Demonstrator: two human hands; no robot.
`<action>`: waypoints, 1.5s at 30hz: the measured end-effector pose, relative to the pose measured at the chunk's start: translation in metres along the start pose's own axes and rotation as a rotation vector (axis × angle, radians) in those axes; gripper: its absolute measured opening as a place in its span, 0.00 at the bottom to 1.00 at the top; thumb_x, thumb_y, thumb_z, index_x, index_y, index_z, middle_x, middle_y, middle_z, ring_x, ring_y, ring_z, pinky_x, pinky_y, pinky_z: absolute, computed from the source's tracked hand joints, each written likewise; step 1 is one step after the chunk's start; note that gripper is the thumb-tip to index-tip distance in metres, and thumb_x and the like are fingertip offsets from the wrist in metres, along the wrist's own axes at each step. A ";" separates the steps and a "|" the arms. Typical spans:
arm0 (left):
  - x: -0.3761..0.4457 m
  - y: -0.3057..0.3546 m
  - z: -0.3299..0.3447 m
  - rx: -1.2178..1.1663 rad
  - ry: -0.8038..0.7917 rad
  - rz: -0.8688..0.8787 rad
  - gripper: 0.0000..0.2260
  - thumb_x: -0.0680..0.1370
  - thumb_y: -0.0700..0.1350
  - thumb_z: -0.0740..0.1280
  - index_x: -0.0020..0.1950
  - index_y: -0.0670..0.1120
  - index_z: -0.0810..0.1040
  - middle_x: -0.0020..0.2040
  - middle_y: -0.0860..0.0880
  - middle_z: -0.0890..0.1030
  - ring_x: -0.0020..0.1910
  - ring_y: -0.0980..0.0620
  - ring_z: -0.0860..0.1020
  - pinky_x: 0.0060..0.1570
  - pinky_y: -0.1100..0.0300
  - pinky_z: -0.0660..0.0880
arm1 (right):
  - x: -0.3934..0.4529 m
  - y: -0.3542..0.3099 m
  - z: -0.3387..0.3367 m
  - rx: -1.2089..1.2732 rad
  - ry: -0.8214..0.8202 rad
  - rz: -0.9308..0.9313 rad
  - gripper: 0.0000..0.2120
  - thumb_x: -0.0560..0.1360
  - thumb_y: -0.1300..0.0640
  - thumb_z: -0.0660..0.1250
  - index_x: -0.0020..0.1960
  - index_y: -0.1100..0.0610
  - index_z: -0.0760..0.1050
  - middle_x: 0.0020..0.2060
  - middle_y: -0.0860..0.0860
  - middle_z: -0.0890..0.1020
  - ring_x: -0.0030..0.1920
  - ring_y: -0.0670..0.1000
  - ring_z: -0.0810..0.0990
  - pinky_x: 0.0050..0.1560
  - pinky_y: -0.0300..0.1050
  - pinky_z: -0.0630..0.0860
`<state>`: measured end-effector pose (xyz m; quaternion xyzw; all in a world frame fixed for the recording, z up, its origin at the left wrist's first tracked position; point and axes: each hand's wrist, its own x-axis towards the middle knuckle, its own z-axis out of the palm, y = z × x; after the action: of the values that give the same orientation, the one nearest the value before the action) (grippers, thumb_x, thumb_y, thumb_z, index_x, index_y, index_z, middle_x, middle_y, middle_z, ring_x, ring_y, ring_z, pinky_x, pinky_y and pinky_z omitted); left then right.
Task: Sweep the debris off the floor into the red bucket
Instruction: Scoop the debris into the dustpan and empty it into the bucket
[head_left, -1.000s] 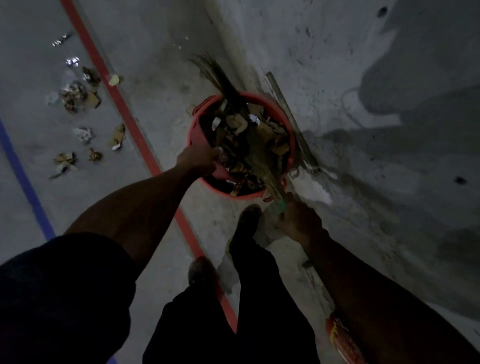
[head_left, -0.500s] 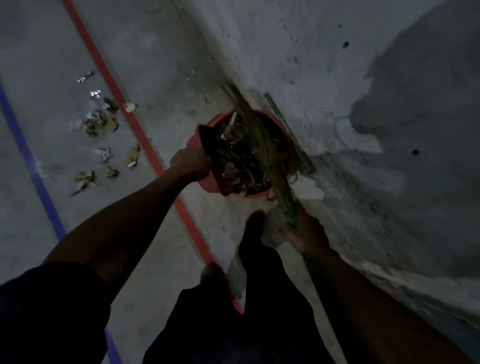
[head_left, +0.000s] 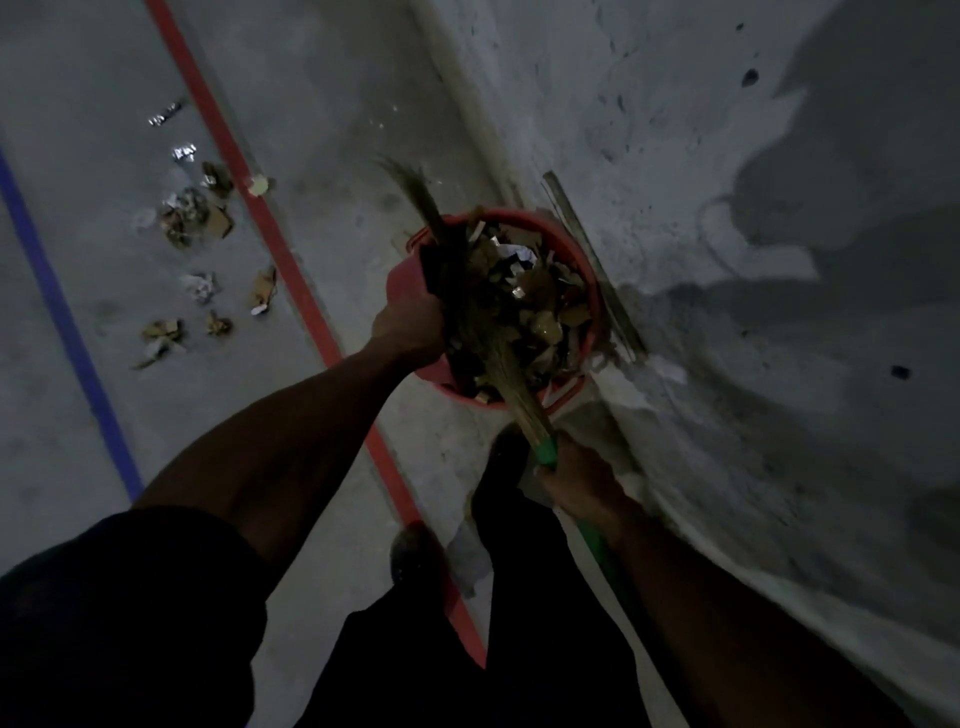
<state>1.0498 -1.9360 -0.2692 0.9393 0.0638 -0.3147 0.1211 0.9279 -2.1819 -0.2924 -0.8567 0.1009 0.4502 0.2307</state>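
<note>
The red bucket (head_left: 589, 291) stands on the concrete floor against the wall's foot, full of cardboard scraps and paper. My left hand (head_left: 410, 325) grips what looks like a red dustpan (head_left: 408, 278), tipped against the bucket's left rim. My right hand (head_left: 576, 483) grips the green handle of a straw broom (head_left: 511, 379). The bristles lie across the bucket's left side and their tips stick out beyond the far rim. Loose debris (head_left: 195, 223) lies scattered on the floor at the left, between the blue and red lines.
A red floor line (head_left: 291, 270) runs diagonally past the bucket, and a blue line (head_left: 62, 312) runs further left. The rough grey wall (head_left: 727, 260) rises on the right, with a thin metal strip (head_left: 584, 244) leaning at its foot. My feet (head_left: 506, 457) stand just before the bucket.
The broom's bristles swung from the bucket's right side to its left, the tips now past the far-left rim. My left hand stays at the left rim.
</note>
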 end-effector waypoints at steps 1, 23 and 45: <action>0.006 0.003 0.003 0.007 0.003 -0.007 0.12 0.76 0.37 0.63 0.58 0.42 0.78 0.47 0.41 0.80 0.45 0.40 0.80 0.36 0.54 0.74 | 0.009 -0.002 -0.005 -0.019 -0.002 0.016 0.25 0.76 0.49 0.67 0.71 0.55 0.67 0.61 0.56 0.78 0.60 0.60 0.78 0.56 0.46 0.74; -0.008 -0.015 0.002 -0.061 -0.024 -0.042 0.14 0.77 0.39 0.62 0.60 0.47 0.80 0.41 0.50 0.78 0.31 0.54 0.73 0.26 0.63 0.65 | 0.019 -0.017 -0.030 -0.131 -0.050 -0.006 0.17 0.78 0.52 0.64 0.65 0.57 0.71 0.57 0.58 0.80 0.56 0.60 0.79 0.54 0.49 0.76; -0.334 -0.158 0.073 -0.794 0.368 -0.307 0.12 0.64 0.50 0.69 0.31 0.41 0.77 0.26 0.46 0.75 0.29 0.46 0.77 0.29 0.59 0.69 | -0.218 -0.036 0.062 0.541 0.108 -0.127 0.05 0.77 0.58 0.68 0.51 0.58 0.77 0.34 0.58 0.79 0.28 0.54 0.77 0.29 0.44 0.74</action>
<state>0.7115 -1.8180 -0.1526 0.8400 0.3383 -0.1085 0.4100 0.7711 -2.1277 -0.1333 -0.7913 0.1757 0.3453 0.4731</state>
